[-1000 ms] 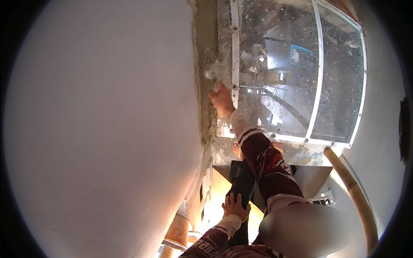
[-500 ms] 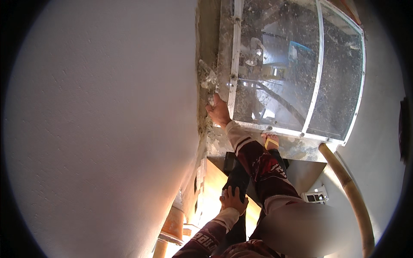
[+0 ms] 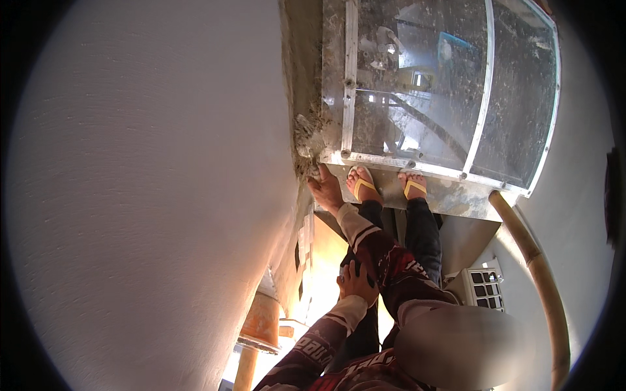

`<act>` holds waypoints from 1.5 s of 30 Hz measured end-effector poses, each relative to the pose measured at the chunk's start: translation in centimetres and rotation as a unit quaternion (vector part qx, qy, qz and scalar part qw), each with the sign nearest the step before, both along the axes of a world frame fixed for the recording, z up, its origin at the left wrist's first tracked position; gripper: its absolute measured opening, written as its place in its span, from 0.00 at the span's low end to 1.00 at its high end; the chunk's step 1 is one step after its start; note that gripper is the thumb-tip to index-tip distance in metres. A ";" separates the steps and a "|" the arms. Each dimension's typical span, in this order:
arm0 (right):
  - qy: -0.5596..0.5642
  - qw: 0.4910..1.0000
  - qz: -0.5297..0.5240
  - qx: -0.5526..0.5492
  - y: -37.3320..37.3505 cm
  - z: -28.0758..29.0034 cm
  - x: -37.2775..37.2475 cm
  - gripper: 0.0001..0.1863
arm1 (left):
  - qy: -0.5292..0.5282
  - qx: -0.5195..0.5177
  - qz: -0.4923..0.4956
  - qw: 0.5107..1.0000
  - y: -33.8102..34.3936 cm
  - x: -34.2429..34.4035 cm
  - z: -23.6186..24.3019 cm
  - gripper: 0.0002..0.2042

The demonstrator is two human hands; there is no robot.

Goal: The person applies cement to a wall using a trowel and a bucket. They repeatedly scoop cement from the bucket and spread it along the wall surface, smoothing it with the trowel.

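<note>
My right hand reaches to the dirty corner where the pale wall meets a ledge. Its fingers are curled closed at the corner; what they hold, if anything, is too small to make out. Just beyond the fingertips lies a crumpled whitish clump among dirt and debris. My left hand rests on my dark trouser leg, fingers apart. A ring shows on one of its fingers.
A white-framed glass panel, dusty and reflective, lies beyond my sandalled feet on the concrete ledge. A plain wall fills the left. Bamboo pole at right; white grille block and orange bucket-like object lower down.
My right hand has come nearer along the wall corner, away from the whitish clump. My left hand stays on my leg. Both feet now show where only one did before.
</note>
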State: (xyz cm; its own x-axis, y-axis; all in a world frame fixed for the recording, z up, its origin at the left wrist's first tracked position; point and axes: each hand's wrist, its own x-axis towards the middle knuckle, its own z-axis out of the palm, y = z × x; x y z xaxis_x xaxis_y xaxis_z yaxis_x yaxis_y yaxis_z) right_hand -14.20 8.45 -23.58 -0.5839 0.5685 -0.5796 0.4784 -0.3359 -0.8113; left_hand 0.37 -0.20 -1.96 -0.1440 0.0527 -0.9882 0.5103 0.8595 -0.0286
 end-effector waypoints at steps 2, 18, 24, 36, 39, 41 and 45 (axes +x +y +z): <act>-0.051 0.998 -0.007 -0.038 -1.8 0.3 1.1 0.13 | 0.000 -0.008 -0.004 1.000 -0.4 0.3 -0.2 0.37; -0.086 0.995 0.012 -0.053 -5.8 1.5 1.6 0.16 | 0.006 0.146 0.573 0.806 -16.2 11.1 -9.1 0.52; -0.069 0.994 0.020 -0.082 -7.2 1.8 3.6 0.17 | 0.011 0.074 0.333 0.940 -12.3 8.3 -7.0 0.44; -0.104 0.990 -0.001 -0.090 -5.9 0.3 1.2 0.17 | -0.010 0.138 0.688 0.712 -19.1 12.8 -10.3 0.37; -0.106 0.992 0.005 -0.071 -5.4 1.2 1.0 0.16 | -0.001 0.149 0.668 0.729 -19.7 13.7 -11.3 0.37; -0.101 0.993 0.015 -0.063 -5.2 1.5 1.0 0.15 | 0.000 0.161 0.617 0.771 -19.6 13.7 -11.4 0.37; -0.106 0.993 0.015 -0.053 -5.6 1.1 1.6 0.14 | -0.012 0.164 0.520 0.838 -17.5 11.9 -10.2 0.36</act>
State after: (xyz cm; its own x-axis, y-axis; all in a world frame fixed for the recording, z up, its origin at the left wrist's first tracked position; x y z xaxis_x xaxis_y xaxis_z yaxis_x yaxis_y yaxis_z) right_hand -12.63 2.81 -22.52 -0.4579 0.4808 -0.7477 0.6466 -0.3971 -0.6513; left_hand 12.28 -17.69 -12.12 -0.2611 0.1801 -0.9484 -0.5237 0.7989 0.2958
